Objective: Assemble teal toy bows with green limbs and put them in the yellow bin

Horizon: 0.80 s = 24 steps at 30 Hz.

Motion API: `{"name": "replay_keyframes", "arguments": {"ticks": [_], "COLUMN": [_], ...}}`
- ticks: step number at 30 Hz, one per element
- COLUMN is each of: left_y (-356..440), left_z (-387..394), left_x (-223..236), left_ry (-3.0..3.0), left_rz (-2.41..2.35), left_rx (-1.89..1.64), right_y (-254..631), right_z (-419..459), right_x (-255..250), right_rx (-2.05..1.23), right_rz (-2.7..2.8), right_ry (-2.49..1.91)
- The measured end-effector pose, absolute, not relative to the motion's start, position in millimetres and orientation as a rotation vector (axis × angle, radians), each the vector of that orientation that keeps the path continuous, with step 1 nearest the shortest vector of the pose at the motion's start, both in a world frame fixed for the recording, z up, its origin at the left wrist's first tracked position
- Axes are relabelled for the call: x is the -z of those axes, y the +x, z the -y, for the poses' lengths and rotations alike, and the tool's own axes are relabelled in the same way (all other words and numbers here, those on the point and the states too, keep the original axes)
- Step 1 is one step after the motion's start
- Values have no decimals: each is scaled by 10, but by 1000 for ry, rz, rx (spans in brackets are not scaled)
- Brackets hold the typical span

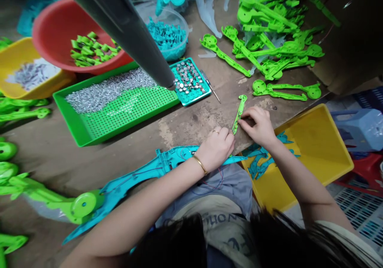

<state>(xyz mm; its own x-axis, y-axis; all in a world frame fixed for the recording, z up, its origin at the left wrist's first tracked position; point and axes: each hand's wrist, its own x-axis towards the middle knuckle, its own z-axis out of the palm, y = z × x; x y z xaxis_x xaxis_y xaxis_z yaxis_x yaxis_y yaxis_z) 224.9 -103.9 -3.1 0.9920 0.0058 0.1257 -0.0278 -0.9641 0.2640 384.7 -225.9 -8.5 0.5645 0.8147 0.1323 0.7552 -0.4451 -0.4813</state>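
Observation:
A narrow green plastic part stands out from between my two hands, over the bench edge in front of me. My left hand, with a ring and a bracelet, has its fingers closed at the lower end of that part. My right hand has thumb and forefinger curled together against the part's right side; anything tiny between those fingertips is too small to make out. Under my left wrist lies a long blue plastic shell with thin wires along it. A green piece with a round end touches the shell's left part.
A green perforated tray holds many small metal pieces. Beside it are a blue tray of metal discs and a screwdriver. Green arms pile up at the back right. A yellow bin stands right; a grey pole crosses above.

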Motion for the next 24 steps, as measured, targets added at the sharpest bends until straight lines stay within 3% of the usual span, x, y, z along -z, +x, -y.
{"name": "replay_keyframes", "arguments": {"ticks": [12,24], "left_y": [2252,1948], "left_z": [1044,1206], "left_x": [-94,-271], "left_ry": [2844,2909], "left_rz": [-49,-465], "left_rx": [-26,-159], "right_y": [4014,3720], "right_z": [2095,2338], "right_x": [-41,-144], "right_rx": [-453,-241], "right_rz": [1279,1520], "right_ry": [-2347,-2062]}}
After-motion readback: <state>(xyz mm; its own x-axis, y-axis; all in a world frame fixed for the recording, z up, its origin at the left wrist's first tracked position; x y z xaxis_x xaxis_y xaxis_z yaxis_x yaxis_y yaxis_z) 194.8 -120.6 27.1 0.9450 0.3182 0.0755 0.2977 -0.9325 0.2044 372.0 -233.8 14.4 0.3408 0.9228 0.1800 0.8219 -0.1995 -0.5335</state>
